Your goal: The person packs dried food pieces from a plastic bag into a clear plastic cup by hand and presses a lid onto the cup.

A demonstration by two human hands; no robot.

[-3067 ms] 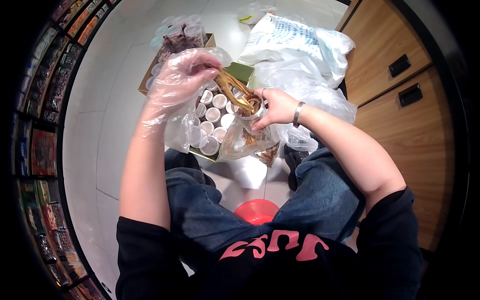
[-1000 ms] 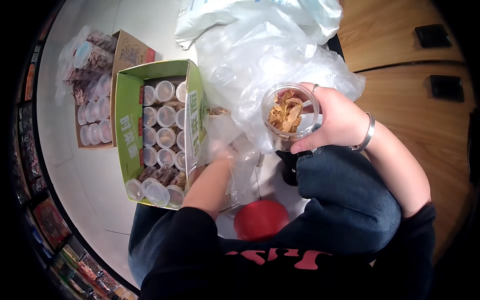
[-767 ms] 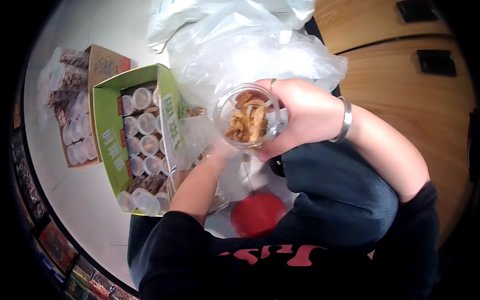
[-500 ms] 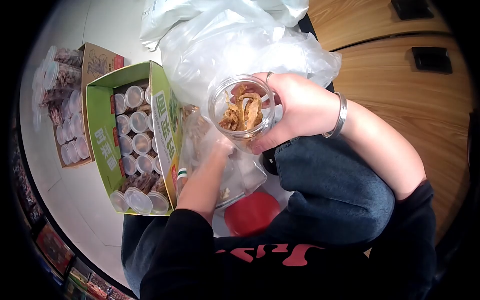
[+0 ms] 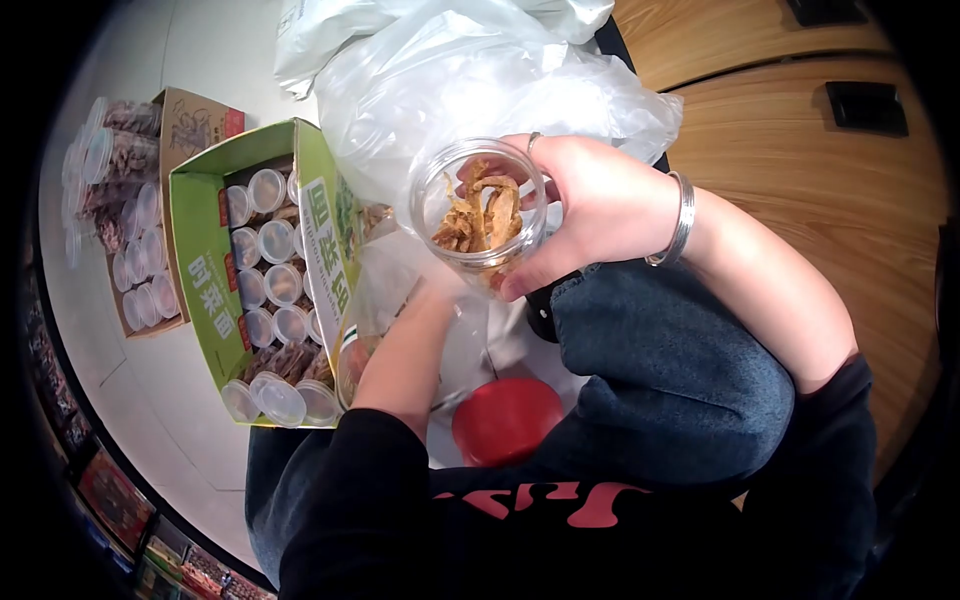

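My right hand (image 5: 595,205) is wrapped round a clear plastic jar (image 5: 432,200), open at the top and tilted toward me. Brown, wrinkled dried strips (image 5: 492,212) lie inside the jar. My left hand (image 5: 447,285) reaches below and behind the jar into a clear plastic bag (image 5: 385,270); the jar and the bag's film hide its fingers, so what it holds cannot be seen. A few brown pieces (image 5: 376,218) show at the bag's far end.
Left of the bag stands a green carton (image 5: 208,270) of lidded jars (image 5: 276,241). A brown carton (image 5: 200,128) with more jars is beyond it. White plastic bags (image 5: 480,90) lie ahead, wooden cabinet fronts (image 5: 760,150) at right, a red round object (image 5: 508,420) between my legs.
The clear bag's film has shifted and spread toward the green carton around my left forearm. The jar in my right hand has moved slightly up and left in view.
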